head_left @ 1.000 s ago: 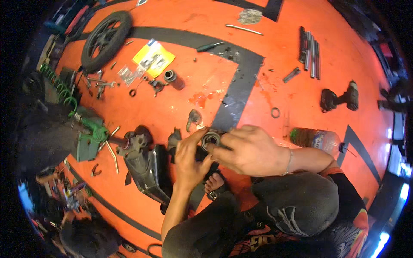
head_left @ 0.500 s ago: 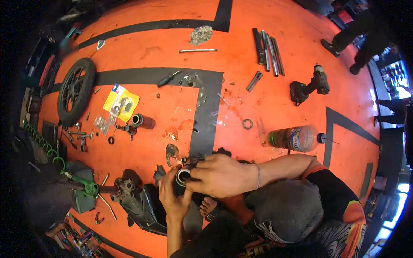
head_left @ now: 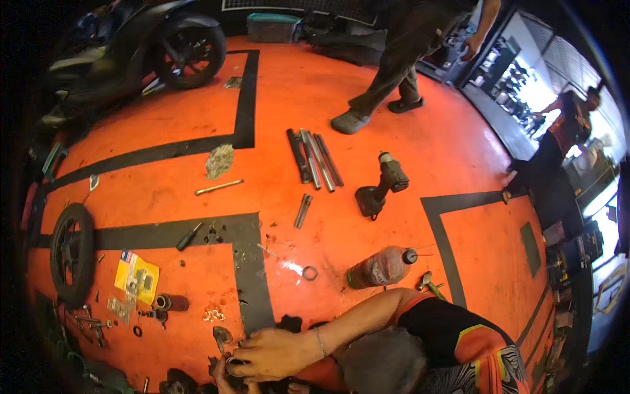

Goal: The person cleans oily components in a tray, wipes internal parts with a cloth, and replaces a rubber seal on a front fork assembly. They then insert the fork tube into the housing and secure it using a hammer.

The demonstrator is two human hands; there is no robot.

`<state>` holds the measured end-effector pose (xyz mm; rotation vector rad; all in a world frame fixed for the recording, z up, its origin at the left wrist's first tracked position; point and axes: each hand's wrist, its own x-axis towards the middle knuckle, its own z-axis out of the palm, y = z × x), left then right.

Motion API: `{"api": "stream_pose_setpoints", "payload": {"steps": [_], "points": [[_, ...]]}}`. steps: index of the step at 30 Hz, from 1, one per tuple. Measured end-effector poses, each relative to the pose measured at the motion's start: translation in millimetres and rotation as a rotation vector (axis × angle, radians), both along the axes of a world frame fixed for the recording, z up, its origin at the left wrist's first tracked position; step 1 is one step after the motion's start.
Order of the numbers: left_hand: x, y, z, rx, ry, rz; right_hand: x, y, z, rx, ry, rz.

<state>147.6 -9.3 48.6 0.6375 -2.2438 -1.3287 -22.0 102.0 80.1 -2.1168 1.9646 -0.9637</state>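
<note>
Orange floor (head_left: pixel 177 184), black stripes (head_left: pixel 247 108), parked motorcycle (head_left: pixel 134 56), right grip (head_left: pixel 279 354) pinching round part (head_left: pixel 236 368), left grip (head_left: pixel 221 377), state unclear

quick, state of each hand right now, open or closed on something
Left hand: partly hidden, at the round part; grip cannot be told.
Right hand: fingers curled over that part; whether gripping cannot be told.

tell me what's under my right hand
From under the right hand, the rim of a round part and some of the left hand show; the rest is covered.
</note>
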Motion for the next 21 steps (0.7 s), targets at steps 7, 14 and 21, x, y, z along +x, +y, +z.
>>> {"api": "stream_pose_setpoints", "payload": {"steps": [7,14,21], "points": [[-20.0,-2.7,-9.2,-0.128,0.014,-0.089,-24.1,10.9,31.5,0.234,0.007,-0.017],[-15.9,-10.8,3.4,-0.245,0.019,-0.045,-20.9,5.3,41.9,0.172,-0.031,0.062],[-15.8,-5.1,3.9,-0.260,0.019,-0.057,-17.6,7.2,35.5,0.223,0.007,0.077]]}}
